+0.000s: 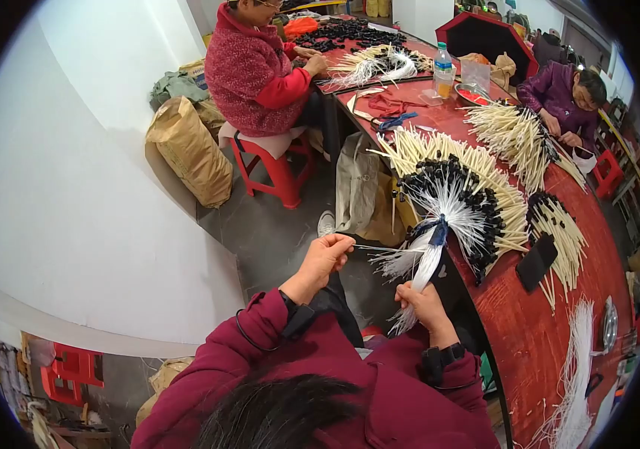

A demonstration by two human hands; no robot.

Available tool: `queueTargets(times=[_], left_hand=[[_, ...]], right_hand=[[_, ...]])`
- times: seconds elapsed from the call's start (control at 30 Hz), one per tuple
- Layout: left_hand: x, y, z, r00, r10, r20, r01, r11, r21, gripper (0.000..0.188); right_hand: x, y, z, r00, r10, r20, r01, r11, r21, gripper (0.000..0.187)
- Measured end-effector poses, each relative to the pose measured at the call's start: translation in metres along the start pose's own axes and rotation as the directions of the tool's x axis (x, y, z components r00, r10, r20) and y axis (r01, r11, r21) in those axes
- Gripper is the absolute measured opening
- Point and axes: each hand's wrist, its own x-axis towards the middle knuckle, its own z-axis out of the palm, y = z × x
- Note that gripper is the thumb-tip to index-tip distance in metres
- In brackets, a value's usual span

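My left hand (323, 263) is closed in a pinch on the end of a few thin white strings, drawn out taut to the left of the table edge. Those strings run back toward a thick bundle of white strings (428, 263). Around that bundle my right hand (426, 307) is closed, just below a dark blue tie (437, 231). Beyond the tie, the strings fan out over black end pieces (490, 213) on cream-coloured sticks (510, 196), spread on the red table. My fingertips hide the exact string ends.
On the curved red table (552, 329) lie a black phone (537, 262), a smaller group of sticks (561, 233) and loose white strings (578, 374). A plastic bottle (443, 71) stands farther back. Two people work across the table; one sits on a red stool (279, 173).
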Motion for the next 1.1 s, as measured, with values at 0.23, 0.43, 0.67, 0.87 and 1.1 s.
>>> queueTargets(times=[0.23,0.43,0.67,0.87,1.1], left_hand=[[0.01,-0.016,0.0,0.996,0.073,-0.042,-0.067,0.989,0.134,0.011],[0.029,-0.012,-0.008,0.979,0.14,-0.152,-0.095,0.959,0.267,0.021],[-0.015,-0.028,0.042,0.966,0.017,0.26,-0.127,0.902,0.413,0.019],[-0.028,-0.054,0.067,0.891,-0.017,0.454,-0.224,0.853,0.471,0.019],[-0.028,-0.054,0.078,0.915,-0.001,0.404,-0.2,0.868,0.455,0.021]], right_hand=[[-0.007,0.008,-0.005,0.997,0.02,-0.073,-0.022,0.999,-0.026,0.021],[0.005,-0.014,0.002,0.999,-0.035,-0.011,0.036,0.994,0.106,0.031],[0.007,-0.01,-0.005,0.993,-0.113,-0.025,0.115,0.982,0.148,0.041],[0.012,-0.006,-0.001,0.995,-0.101,0.023,0.089,0.947,0.307,0.043],[0.011,-0.007,0.004,0.996,-0.077,-0.051,0.089,0.95,0.299,0.042]])
